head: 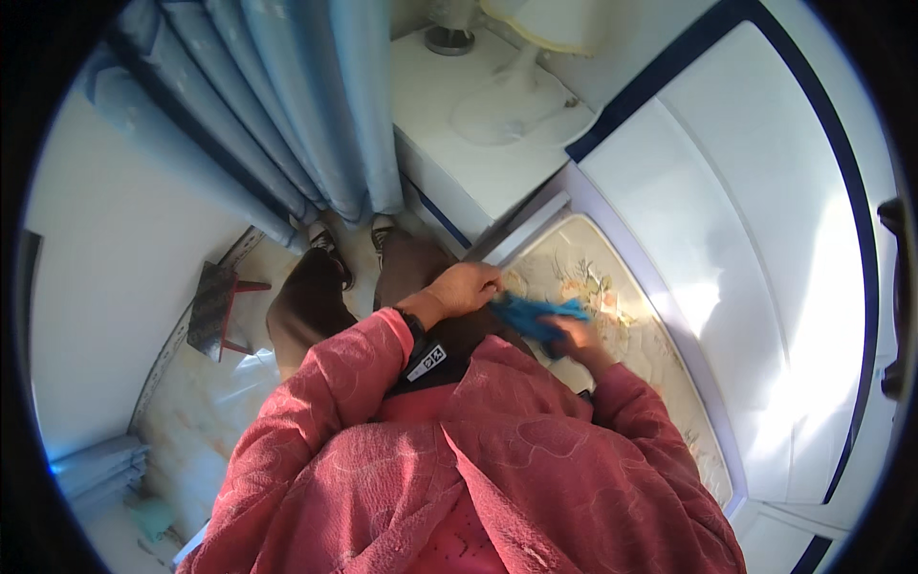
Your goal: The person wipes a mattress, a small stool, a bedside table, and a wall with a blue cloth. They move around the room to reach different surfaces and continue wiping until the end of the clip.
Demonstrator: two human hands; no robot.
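A blue cloth (527, 316) stretches between my two hands above my lap, beside the edge of a mattress (609, 287) with a floral pattern. My left hand (467, 288) has its fingers closed on the near-left end of the cloth. At the other end, my right hand (574, 339) grips the bunched cloth; this hand and the cloth are blurred. Dark trousers and a pink jacket cover my legs and arms.
A white bedside cabinet (459, 151) bears a lamp (527, 72) with a cable. The white headboard (717, 215) stands on the right. Blue curtains (287, 107) hang at the upper left. On the floor is a small dark stool (211, 308) with red legs.
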